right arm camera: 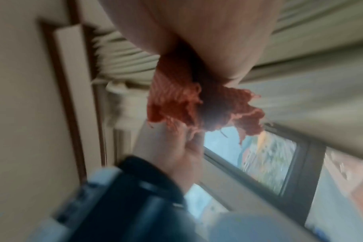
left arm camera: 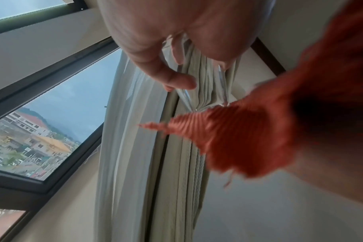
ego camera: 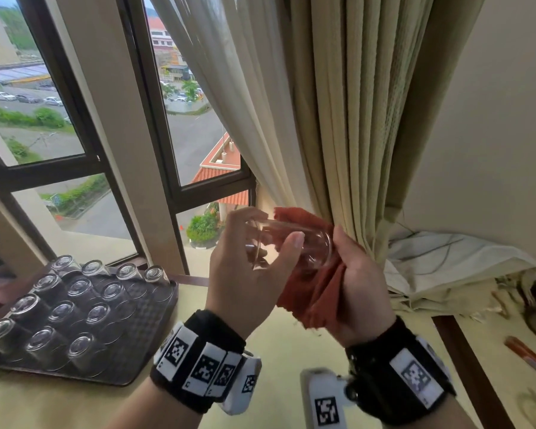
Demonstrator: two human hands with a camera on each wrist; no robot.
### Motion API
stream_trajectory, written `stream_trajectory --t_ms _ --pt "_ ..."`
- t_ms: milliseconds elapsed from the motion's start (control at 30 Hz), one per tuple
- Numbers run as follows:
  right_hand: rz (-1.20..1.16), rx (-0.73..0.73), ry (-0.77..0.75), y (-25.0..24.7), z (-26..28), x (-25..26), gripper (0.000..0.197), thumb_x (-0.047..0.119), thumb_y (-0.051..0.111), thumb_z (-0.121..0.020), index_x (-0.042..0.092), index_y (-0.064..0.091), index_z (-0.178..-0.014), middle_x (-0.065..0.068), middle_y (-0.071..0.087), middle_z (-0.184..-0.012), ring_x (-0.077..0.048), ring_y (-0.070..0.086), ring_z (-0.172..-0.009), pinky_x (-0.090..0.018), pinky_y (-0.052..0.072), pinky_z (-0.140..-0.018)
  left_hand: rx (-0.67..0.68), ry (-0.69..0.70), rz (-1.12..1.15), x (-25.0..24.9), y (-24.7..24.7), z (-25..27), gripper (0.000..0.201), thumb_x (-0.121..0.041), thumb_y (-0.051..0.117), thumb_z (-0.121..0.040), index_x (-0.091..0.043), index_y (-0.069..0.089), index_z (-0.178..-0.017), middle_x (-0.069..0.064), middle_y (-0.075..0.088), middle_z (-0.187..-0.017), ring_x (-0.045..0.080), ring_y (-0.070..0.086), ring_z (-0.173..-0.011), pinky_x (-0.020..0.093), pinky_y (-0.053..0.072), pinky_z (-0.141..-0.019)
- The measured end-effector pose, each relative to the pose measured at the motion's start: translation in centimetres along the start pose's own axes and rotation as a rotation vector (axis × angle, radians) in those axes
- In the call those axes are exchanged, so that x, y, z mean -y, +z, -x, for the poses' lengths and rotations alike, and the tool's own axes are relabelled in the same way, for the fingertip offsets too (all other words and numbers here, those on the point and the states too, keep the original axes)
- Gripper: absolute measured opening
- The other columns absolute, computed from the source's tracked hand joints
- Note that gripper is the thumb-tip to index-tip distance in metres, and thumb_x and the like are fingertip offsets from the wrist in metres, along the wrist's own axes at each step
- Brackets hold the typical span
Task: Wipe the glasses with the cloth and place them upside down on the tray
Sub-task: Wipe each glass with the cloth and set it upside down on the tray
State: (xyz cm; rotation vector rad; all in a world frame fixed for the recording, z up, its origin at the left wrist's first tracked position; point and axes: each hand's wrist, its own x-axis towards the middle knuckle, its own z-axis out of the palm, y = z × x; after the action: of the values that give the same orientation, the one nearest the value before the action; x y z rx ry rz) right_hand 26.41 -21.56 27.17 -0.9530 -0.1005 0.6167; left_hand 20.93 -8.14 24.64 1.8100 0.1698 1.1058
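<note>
A small clear drinking glass [ego camera: 288,243] is held on its side in mid-air, well clear of the dark rectangular tray [ego camera: 155,329] of upturned glasses at eight o'clock. Slick glass could slip from so light a pinch and fall to the tabletop. The left hand [ego camera: 245,274] grasps it between thumb and fingertips at the rim end. The right hand [ego camera: 359,280] clutches the rust-orange knitted cloth [ego camera: 310,292] around its base.
</note>
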Motion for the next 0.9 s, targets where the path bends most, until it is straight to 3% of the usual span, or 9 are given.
stream_trajectory --t_ms 100,200,267,367,467,600,700,833,900 --pt "0.119 -0.087 -0.1 -0.2 0.8 -3.0 0.049 0.054 0.051 -0.102 0.022 0.067 -0.135 -0.015 0.076 -0.121 -0.035 0.073 -0.115 -0.054 0.057 -0.103 -0.034 -0.096 -0.05 0.5 0.1 -0.4 0.051 -0.069 0.068 -0.087 -0.033 0.051 -0.118 -0.008 0.071 -0.096 0.009 0.074 -0.086 0.036 0.064 -0.067" --pt "0.511 -0.065 -0.469 -0.9 0.4 -4.1 0.047 0.056 0.042 -0.107 0.045 0.049 -0.152 0.003 0.066 -0.135 -0.017 0.064 -0.119 -0.037 0.05 -0.108 0.01 -0.126 -0.033 0.3 0.1 -0.1 0.049 -0.069 0.068 -0.085 -0.036 0.048 -0.116 -0.006 0.071 -0.096 0.01 0.073 -0.085 0.034 0.064 -0.067" --pt "0.561 -0.028 -0.575 -1.5 -0.5 -3.2 0.039 0.046 0.039 -0.11 0.04 0.058 -0.144 0.01 0.068 -0.129 -0.016 0.064 -0.117 -0.045 0.051 -0.104 0.062 -0.12 -0.015 -0.1 0.3 0.6 0.048 -0.07 0.069 -0.086 -0.037 0.049 -0.116 -0.005 0.071 -0.095 0.013 0.073 -0.083 0.032 0.062 -0.067" --pt "0.362 -0.065 -0.431 -1.8 -1.0 -1.0 0.037 0.048 0.052 -0.103 0.023 0.076 -0.116 0.0 0.079 -0.109 -0.022 0.074 -0.106 -0.051 0.057 -0.094 0.074 -0.088 0.009 -0.3 0.8 1.4 0.043 -0.063 0.072 -0.088 -0.037 0.052 -0.115 -0.009 0.072 -0.095 0.015 0.072 -0.087 0.026 0.061 -0.066" --pt "0.021 -0.046 -0.1 -1.4 -0.6 -0.8 0.06 0.056 0.049 -0.1 0.007 0.072 -0.127 -0.025 0.073 -0.123 -0.047 0.068 -0.119 -0.068 0.049 -0.106 0.006 -0.118 0.08 -0.5 1.3 1.0 0.041 -0.058 0.074 -0.091 -0.031 0.053 -0.114 -0.015 0.073 -0.098 0.013 0.074 -0.082 0.023 0.059 -0.063" --pt "-0.103 -0.084 -0.082 -1.6 0.0 -2.4 0.053 0.048 0.047 -0.106 0.007 0.066 -0.134 -0.023 0.072 -0.127 -0.042 0.07 -0.119 -0.062 0.047 -0.111 -0.066 -0.219 0.121 -0.6 2.1 0.9 0.053 -0.063 0.068 -0.083 -0.026 0.051 -0.118 -0.015 0.074 -0.096 0.006 0.073 -0.085 0.021 0.058 -0.065" --pt "0.044 -0.153 -0.167 -2.4 -0.3 -2.3 0.046 0.047 0.056 -0.101 0.011 0.069 -0.128 -0.02 0.077 -0.116 -0.037 0.075 -0.106 -0.058 0.056 -0.102 0.097 -0.355 0.085 0.0 2.3 1.1 0.061 -0.075 0.069 -0.078 -0.032 0.053 -0.117 -0.007 0.076 -0.097 0.009 0.074 -0.088 0.029 0.059 -0.071" --pt "0.423 -0.204 -0.31 -3.4 -1.3 -1.3 0.031 0.049 0.053 -0.106 0.03 0.068 -0.126 -0.005 0.078 -0.11 -0.033 0.077 -0.1 -0.061 0.062 -0.089 0.413 -0.54 0.055 0.4 1.8 1.5 0.063 -0.071 0.074 -0.074 -0.025 0.065 -0.116 -0.001 0.081 -0.092 0.008 0.075 -0.08 0.019 0.056 -0.064" --pt "0.547 -0.154 -0.341 -3.7 -1.6 -1.0 0.026 0.047 0.055 -0.106 0.036 0.064 -0.127 0.0 0.076 -0.112 -0.031 0.076 -0.1 -0.059 0.062 -0.086 0.556 -0.592 0.027 0.6 2.0 1.8 0.062 -0.073 0.078 -0.078 -0.024 0.069 -0.114 -0.003 0.082 -0.093 0.014 0.077 -0.087 0.029 0.063 -0.078"
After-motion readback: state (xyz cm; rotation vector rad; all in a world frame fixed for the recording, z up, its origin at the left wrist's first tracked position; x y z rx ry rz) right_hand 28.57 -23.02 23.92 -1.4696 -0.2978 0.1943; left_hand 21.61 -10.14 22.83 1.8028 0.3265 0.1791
